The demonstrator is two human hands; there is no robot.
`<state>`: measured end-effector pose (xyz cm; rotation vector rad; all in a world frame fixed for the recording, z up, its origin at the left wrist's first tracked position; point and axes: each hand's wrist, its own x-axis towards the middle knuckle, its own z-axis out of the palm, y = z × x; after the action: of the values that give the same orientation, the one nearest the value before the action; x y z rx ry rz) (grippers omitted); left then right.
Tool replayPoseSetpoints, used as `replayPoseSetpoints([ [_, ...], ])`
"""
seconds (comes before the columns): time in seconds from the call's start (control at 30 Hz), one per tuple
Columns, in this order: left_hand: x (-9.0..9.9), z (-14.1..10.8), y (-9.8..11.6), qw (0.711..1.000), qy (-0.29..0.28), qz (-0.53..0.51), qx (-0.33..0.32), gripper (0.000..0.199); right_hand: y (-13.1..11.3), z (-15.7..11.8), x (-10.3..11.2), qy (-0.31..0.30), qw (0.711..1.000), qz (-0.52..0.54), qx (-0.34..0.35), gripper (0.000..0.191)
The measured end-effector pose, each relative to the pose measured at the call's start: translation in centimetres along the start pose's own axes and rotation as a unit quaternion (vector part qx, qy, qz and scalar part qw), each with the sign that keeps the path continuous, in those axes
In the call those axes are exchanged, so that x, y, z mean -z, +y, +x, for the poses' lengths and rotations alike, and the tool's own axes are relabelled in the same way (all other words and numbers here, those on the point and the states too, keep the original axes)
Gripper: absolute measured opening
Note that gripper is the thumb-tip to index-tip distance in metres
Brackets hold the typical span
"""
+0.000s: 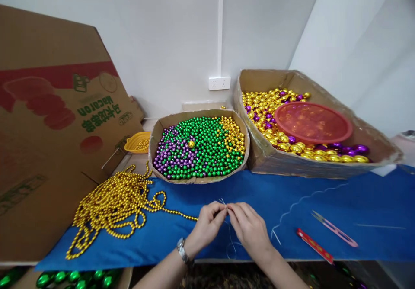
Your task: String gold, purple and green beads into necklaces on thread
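My left hand (210,222) and my right hand (248,224) meet fingertip to fingertip above the blue cloth (175,245). Both pinch a thin white thread (222,201), whose short ends stick up between the fingers while a loop hangs below. A gold bead string (180,213) runs from the left up to my left hand; whether the fingers hold its end is hidden. That string leads back to a heap of gold bead strings (113,198) at the left. More white thread (292,207) trails across the cloth beyond my right hand.
Pink scissors (337,230), a red box cutter (314,245) and a needle (379,226) lie at right. Behind stand a carton of small beads (199,181) and a larger carton (292,170) with a red basin (313,122). A big cardboard box (48,150) and yellow basket (131,144) occupy the left.
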<state>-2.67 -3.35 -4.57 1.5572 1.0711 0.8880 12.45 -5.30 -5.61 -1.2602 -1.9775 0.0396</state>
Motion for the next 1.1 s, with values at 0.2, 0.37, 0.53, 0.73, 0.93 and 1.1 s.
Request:
replayPoseSetpoints([
  [0.2, -0.6, -0.1, -0.6, 0.992, 0.051, 0.112, -0.04, 0.027, -0.3, -0.1, -0.7, 0.007, 0.993, 0.084, -0.086, 0.024],
  [0.37, -0.3, 0.2, -0.8, 0.998, 0.033, 0.043, 0.011, 0.028, 0.3, 1.3, 0.3, 0.017, 0.946, 0.263, -0.19, 0.027],
  [0.53, 0.5, 0.9, 0.7, 0.995, 0.003, 0.094, -0.043, 0.027, 0.3, 3.0, 2.1, 0.051, 0.86, 0.428, -0.273, 0.025],
  [0.73, 2.6, 1.3, 0.7, 0.978, -0.069, 0.183, -0.074, 0.024, -0.9, 3.8, 4.4, 0.125, 0.766, 0.558, -0.293, 0.015],
  [0.93, 2.8, 0.8, 0.4, 0.985, -0.114, 0.127, -0.025, 0.028, -0.5, 2.9, 3.5, 0.029, 0.972, 0.222, -0.07, 0.02],
  [1.1, 3.0, 0.7, 0.9, 0.988, -0.141, 0.061, 0.005, 0.026, 0.4, 2.2, 1.7, -0.053, 0.985, -0.066, 0.148, 0.03],
])
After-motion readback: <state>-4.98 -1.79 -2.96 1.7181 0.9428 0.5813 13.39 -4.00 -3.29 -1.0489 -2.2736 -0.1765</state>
